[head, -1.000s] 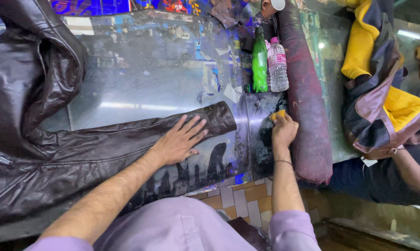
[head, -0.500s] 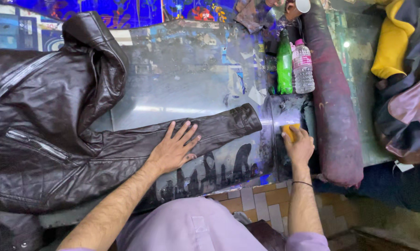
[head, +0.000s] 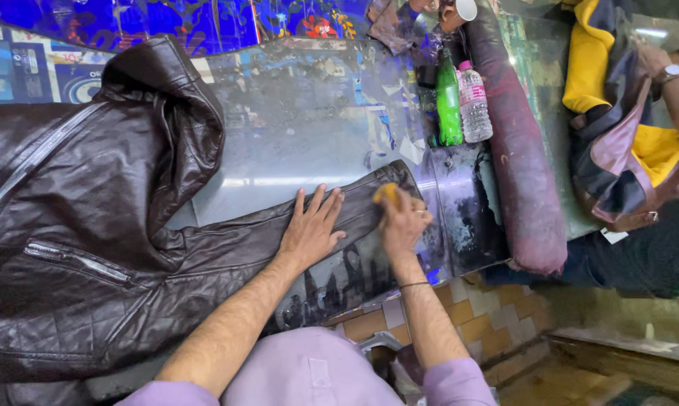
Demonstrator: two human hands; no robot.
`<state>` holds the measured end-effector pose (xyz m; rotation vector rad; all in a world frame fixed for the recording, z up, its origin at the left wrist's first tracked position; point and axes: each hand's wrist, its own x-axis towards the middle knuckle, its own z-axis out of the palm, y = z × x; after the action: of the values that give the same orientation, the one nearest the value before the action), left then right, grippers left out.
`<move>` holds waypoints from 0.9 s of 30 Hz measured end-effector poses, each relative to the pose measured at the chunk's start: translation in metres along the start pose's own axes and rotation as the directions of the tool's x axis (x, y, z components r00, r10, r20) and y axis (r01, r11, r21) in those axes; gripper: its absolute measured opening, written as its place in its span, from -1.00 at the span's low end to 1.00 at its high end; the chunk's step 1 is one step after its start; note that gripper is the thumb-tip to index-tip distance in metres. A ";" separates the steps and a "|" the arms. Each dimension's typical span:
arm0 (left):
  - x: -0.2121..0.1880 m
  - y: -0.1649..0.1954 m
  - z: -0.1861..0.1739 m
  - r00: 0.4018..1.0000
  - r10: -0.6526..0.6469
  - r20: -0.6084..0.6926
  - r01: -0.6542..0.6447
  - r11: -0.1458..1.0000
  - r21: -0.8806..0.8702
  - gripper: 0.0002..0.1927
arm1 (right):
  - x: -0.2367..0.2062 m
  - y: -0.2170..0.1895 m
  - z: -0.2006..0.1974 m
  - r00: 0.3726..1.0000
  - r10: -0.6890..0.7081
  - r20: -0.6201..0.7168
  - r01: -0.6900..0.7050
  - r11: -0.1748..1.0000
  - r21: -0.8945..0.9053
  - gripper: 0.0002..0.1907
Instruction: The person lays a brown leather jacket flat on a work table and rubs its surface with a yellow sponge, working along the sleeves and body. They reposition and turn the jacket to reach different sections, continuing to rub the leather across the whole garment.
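I see the dark brown leather jacket point(head: 91, 225) spread flat on the glass-topped table point(head: 302, 120), its body filling the nine o'clock side of the view and one sleeve point(head: 294, 233) stretched out toward three o'clock, ending near the centre. My left hand point(head: 311, 229) lies open on that sleeve, palm down, fingers spread and pointing toward twelve o'clock, pressing the leather flat. Just beside it, at three o'clock from it, my right hand point(head: 403, 225) is curled around a small yellow sponge point(head: 387, 194), grasping it against the cuff end of the sleeve. A thin band circles the right wrist.

Out at one o'clock from the hands, a green bottle point(head: 448, 101) and a clear plastic bottle with a pink cap point(head: 473, 105) stand side by side, touching or nearly so. Right of them a long dark maroon roll point(head: 512, 150) lies along the table's edge, running from twelve toward four o'clock. Beyond it, at two o'clock, another person's arm with a wristwatch point(head: 674, 71) rests over a yellow and navy garment point(head: 617, 128). At six o'clock I see my lilac shirt point(head: 309, 376), with tiled floor point(head: 467, 323) beside it.
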<state>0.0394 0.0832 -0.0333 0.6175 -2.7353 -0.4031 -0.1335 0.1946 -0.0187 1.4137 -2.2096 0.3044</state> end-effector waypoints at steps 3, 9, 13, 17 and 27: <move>0.002 -0.001 -0.005 1.000 -0.005 0.017 0.005 1.000 -0.029 -0.09 | 0.015 0.005 0.003 0.986 0.145 -0.087 -0.147 0.989 -0.018 -0.72; 0.004 -0.001 -0.009 0.999 0.003 0.050 -0.001 1.000 -0.031 -0.08 | 0.032 0.002 -0.003 0.991 0.113 -0.068 -0.116 0.992 -0.045 -0.81; 0.003 0.000 -0.008 1.000 0.005 0.027 -0.004 0.999 -0.034 -0.06 | 0.026 0.001 -0.010 0.966 -0.249 0.066 0.225 0.941 0.253 -0.69; 0.003 -0.004 -0.001 0.999 0.048 -0.002 -0.048 0.999 -0.014 -0.10 | 0.013 0.007 -0.022 0.999 0.025 0.027 -0.023 0.997 -0.070 -0.77; -0.047 -0.043 -0.005 0.990 0.075 0.118 -0.074 0.997 -0.013 -0.04 | 0.026 -0.013 -0.008 0.984 -0.174 -0.041 0.174 0.878 0.446 -0.82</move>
<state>0.0974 0.0660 -0.0544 0.5026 -2.8577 -0.4465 -0.1283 0.1724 0.0006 1.8358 -2.0717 0.7912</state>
